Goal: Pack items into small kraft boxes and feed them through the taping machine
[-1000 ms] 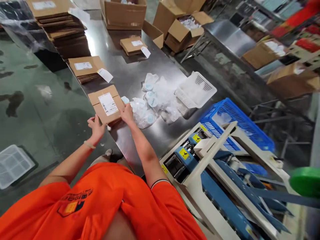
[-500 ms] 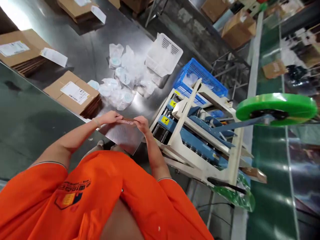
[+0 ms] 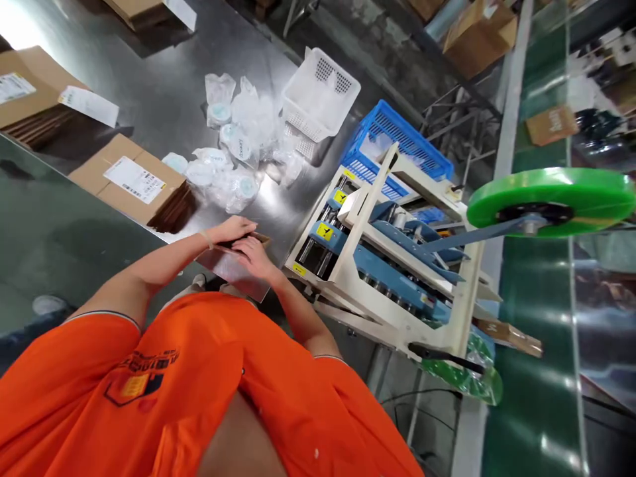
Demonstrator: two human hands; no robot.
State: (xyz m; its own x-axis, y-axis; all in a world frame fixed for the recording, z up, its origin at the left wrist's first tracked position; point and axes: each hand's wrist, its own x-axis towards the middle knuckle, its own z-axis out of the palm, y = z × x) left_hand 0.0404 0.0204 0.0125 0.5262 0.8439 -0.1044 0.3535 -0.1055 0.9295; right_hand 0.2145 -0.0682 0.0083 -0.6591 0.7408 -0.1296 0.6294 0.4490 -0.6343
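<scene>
A small cardboard box (image 3: 262,237) is in my hands at the near edge of the metal table, its dark opening showing between them. My left hand (image 3: 233,228) grips its far left side, fingers curled over the edge. On the near side, my right hand (image 3: 254,257) holds the box with bent fingers, close beside the left. Much of the box is hidden behind the hands. Left of it lies a stack of flattened cartons (image 3: 129,179) with a white label on top. Beyond the hands sit several plastic-wrapped items (image 3: 238,149) with pale blue round faces.
A white perforated basket (image 3: 320,96) stands at the back of the table (image 3: 169,86). On the right is a carton-sealing machine (image 3: 377,258) with a green tape roll (image 3: 546,202); a blue crate (image 3: 402,142) is behind it. Farther right runs a green conveyor (image 3: 531,291).
The flat, edge-on cardboard between my hands now shows an opening. My right hand has moved left, close to my left hand. The view has shifted slightly.
</scene>
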